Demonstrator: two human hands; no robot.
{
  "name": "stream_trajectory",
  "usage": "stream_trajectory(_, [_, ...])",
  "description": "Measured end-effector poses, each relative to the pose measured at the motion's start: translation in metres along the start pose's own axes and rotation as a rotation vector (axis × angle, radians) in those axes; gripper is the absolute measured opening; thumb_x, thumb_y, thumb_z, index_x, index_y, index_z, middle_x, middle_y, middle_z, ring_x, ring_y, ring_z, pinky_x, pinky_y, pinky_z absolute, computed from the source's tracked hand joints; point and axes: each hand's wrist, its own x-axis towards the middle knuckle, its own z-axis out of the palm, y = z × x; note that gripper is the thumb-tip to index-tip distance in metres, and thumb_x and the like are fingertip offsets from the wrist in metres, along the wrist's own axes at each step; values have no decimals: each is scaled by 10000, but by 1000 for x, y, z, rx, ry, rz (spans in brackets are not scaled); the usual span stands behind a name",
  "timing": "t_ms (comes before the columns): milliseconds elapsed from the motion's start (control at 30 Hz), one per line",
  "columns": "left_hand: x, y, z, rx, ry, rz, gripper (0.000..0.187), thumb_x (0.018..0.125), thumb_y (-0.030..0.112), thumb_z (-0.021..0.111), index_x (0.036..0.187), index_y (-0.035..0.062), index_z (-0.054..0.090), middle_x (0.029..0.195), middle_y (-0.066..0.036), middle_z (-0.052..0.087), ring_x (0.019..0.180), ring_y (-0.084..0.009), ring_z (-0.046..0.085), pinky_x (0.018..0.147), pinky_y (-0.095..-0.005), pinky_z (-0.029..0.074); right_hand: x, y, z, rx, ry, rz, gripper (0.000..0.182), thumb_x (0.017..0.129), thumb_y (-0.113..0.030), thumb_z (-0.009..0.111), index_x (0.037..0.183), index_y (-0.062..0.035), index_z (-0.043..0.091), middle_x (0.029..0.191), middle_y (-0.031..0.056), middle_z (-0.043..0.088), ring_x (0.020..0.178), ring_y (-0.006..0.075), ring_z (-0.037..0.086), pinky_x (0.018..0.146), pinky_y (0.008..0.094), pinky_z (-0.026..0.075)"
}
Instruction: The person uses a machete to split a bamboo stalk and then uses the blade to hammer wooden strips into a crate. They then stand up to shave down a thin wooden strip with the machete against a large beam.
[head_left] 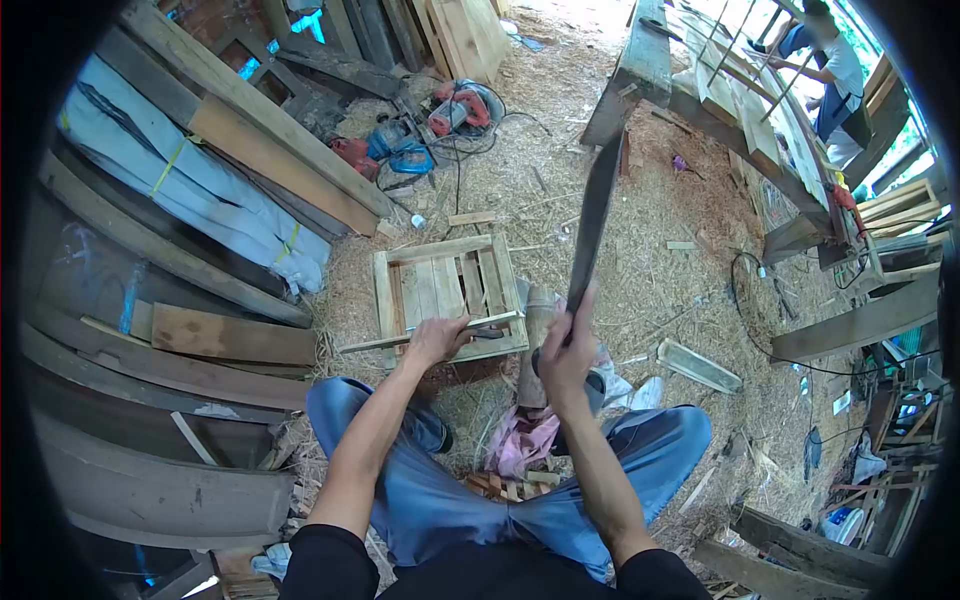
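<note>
My left hand (437,341) is closed round a thin wooden strip (385,343) that lies across a small slatted wooden frame (440,265) on the ground. My right hand (568,360) grips the handle of a long, dark-bladed knife (596,215), its blade raised and pointing away from me. Below and beside the knife hand stands an upright piece of log (534,345), partly hidden by that hand. A pink cloth (522,440) lies at the foot of the log, between my legs.
Blue and red power tools (402,152) with cords lie beyond the frame. Long boards (270,160) lean at the left. Another person (835,80) is by a timber bench (730,110) at the upper right. A wood block (699,366) lies at right on shavings.
</note>
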Motion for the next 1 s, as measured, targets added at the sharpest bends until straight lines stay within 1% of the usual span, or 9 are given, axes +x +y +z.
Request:
stream_trajectory(100, [2, 3, -6, -8, -42, -7, 296, 925, 414, 574, 963, 120, 568, 718, -182, 653, 671, -407, 648, 563, -518, 506, -86, 83, 17, -483, -502, 53, 655, 914, -39, 494, 1519, -105, 252, 1337, 319, 484, 869, 455, 657, 770, 511, 528])
stream_trajectory(167, [2, 10, -5, -4, -51, -42, 291, 910, 397, 596, 943, 108, 584, 733, -194, 650, 704, -421, 640, 601, -522, 502, -86, 70, 11, -416, -709, 518, 645, 921, -85, 484, 1521, -119, 248, 1304, 315, 515, 972, 471, 625, 861, 518, 495])
stream_trajectory(300, [-1, -4, 8, 11, 21, 10, 317, 913, 436, 583, 941, 121, 572, 702, -178, 650, 677, -402, 655, 562, -519, 512, -58, 65, 3, -265, -770, 660, 610, 953, -115, 447, 1528, -129, 242, 1294, 308, 539, 1009, 441, 630, 877, 451, 499])
stream_trajectory(433, [-3, 5, 2, -22, 25, -38, 320, 909, 433, 589, 909, 113, 580, 703, -182, 648, 692, -406, 653, 580, -526, 508, -22, 29, -5, 95, -274, 518, 576, 987, -125, 413, 1533, -99, 231, 1049, 237, 656, 753, 243, 610, 696, 340, 495])
stream_trajectory(533, [-2, 4, -1, -38, -3, -18, 326, 904, 428, 598, 932, 103, 586, 722, -189, 650, 708, -416, 647, 602, -525, 503, -1, -9, -12, 178, -172, 514, 577, 987, -123, 430, 1531, -104, 239, 854, 184, 644, 691, 206, 565, 645, 314, 477])
stream_trajectory(633, [0, 6, -5, -20, -21, -19, 324, 907, 421, 595, 932, 98, 588, 735, -189, 653, 712, -415, 648, 600, -527, 502, -36, 31, 11, 41, -29, 249, 596, 974, -125, 467, 1531, -128, 253, 720, 144, 600, 653, 222, 587, 612, 361, 487])
stream_trajectory(733, [-2, 5, 2, 15, -32, -43, 322, 915, 415, 586, 913, 93, 588, 744, -188, 657, 720, -412, 651, 610, -526, 506, -95, 94, 30, -654, -288, -215, 611, 961, -131, 484, 1530, -148, 262, 724, 173, 610, 632, 243, 610, 602, 404, 492])
stream_trajectory(800, [6, -1, -8, 13, 0, -33, 325, 915, 416, 586, 915, 91, 590, 749, -186, 660, 723, -410, 654, 616, -523, 509, -87, 86, 29, -477, -673, 389, 608, 946, -118, 468, 1524, -149, 280, 762, 227, 622, 678, 275, 639, 644, 426, 500])
stream_trajectory(1000, [-5, 8, 1, -36, -35, -68, 329, 899, 425, 609, 917, 96, 604, 762, -185, 663, 735, -401, 657, 618, -509, 514, -19, 31, 2, 50, -361, 488, 584, 960, -112, 436, 1523, -107, 279, 702, 161, 569, 607, 201, 549, 599, 348, 464])
